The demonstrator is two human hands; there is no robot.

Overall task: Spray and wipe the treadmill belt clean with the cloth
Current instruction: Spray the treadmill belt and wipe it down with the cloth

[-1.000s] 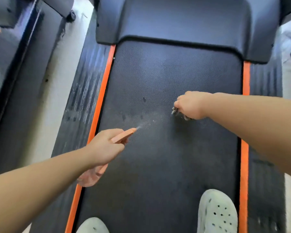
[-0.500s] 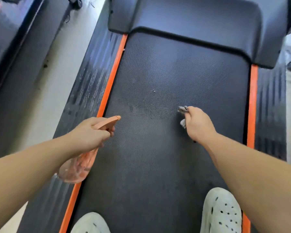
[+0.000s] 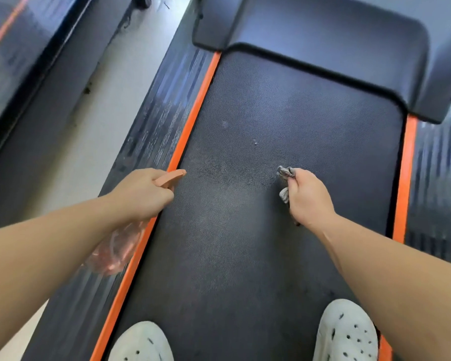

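The black treadmill belt (image 3: 284,121) runs up the middle between two orange strips, with a band of wet droplets across it between my hands. My left hand (image 3: 141,194) grips a clear pink spray bottle (image 3: 115,251) over the belt's left edge; its orange nozzle (image 3: 171,177) points right along the belt. My right hand (image 3: 307,196) is closed on a bunched grey cloth (image 3: 285,183) right at the belt surface, to the right of the wet band; I cannot tell if it touches.
My two white perforated shoes (image 3: 346,332) (image 3: 143,342) stand on the belt at the bottom. The dark motor cover (image 3: 323,40) closes the belt's far end. Ribbed side rails (image 3: 156,121) flank the belt, with pale floor (image 3: 89,131) and another machine (image 3: 24,61) to the left.
The spray has stopped. My left hand with the bottle drew back left to the belt's edge. My right hand with the cloth turned and moved slightly right and nearer.
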